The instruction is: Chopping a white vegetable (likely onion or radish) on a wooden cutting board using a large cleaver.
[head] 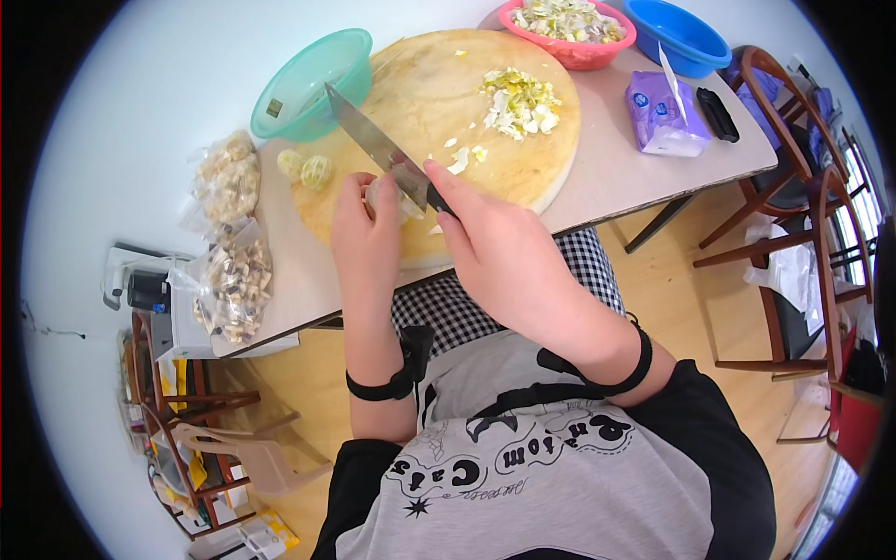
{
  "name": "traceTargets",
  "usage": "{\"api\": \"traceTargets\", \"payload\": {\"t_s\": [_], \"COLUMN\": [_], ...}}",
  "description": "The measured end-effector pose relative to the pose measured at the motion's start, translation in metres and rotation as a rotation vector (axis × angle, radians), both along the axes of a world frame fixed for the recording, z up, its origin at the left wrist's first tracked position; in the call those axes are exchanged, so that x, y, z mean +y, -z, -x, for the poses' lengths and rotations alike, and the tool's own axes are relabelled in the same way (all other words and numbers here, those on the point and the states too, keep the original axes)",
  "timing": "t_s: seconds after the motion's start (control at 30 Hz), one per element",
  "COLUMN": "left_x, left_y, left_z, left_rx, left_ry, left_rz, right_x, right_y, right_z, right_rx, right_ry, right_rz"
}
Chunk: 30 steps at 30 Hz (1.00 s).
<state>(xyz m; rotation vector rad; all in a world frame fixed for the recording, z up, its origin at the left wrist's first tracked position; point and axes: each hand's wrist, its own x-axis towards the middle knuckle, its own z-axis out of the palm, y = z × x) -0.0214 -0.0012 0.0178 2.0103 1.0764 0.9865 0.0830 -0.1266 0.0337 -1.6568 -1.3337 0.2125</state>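
My right hand (493,252) grips the black handle of a kitchen knife (374,143), its broad blade pointing up and left over a round wooden cutting board (413,91). My left hand (367,217) holds a pale, rounded piece of produce (383,199) against the board, beside the blade's heel; the fingers partly hide it. Two pale green round pieces (308,170) rest at the board's left edge. A heap of chopped white and yellow-green bits (521,103) lies at the board's right, with a few loose scraps (459,161) nearer the knife.
A green plastic basin (280,77) stands at the board's upper left. Bags of pale chunks (227,178) and diced pieces (238,283) lie left. Beyond the board are a pink basin (577,52) of chopped bits, a blue basin (689,52) and a purple tissue pack (665,115).
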Motion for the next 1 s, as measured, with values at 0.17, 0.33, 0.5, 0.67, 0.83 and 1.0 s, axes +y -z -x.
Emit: {"api": "traceTargets", "payload": {"t_s": [0.17, 0.33, 0.5, 0.67, 0.83, 1.0], "left_x": [0.008, 0.013, 0.011, 0.015, 0.010, 0.009], "left_y": [0.007, 0.019, 0.013, 0.012, 0.011, 0.010], "left_z": [0.005, 0.008, 0.013, 0.018, 0.015, 0.014], "left_rx": [0.024, 0.069, 0.293, 0.186, 0.137, 0.133], "left_ry": [-0.060, -0.109, -0.126, -0.010, 0.017, 0.019], "left_rz": [-0.045, -0.204, -0.271, -0.187, -0.147, -0.111], "right_x": [0.002, 0.002, -0.002, -0.010, -0.002, 0.018], "right_y": [0.000, -0.001, -0.008, -0.014, -0.008, -0.008], "right_z": [-0.001, 0.003, 0.005, 0.001, 0.000, -0.002], "right_rx": [-0.053, -0.020, -0.036, -0.073, -0.072, -0.017], "right_ry": [0.002, -0.021, -0.052, -0.104, -0.113, -0.146], "right_rz": [-0.056, -0.029, 0.058, 0.070, 0.055, 0.064]}}
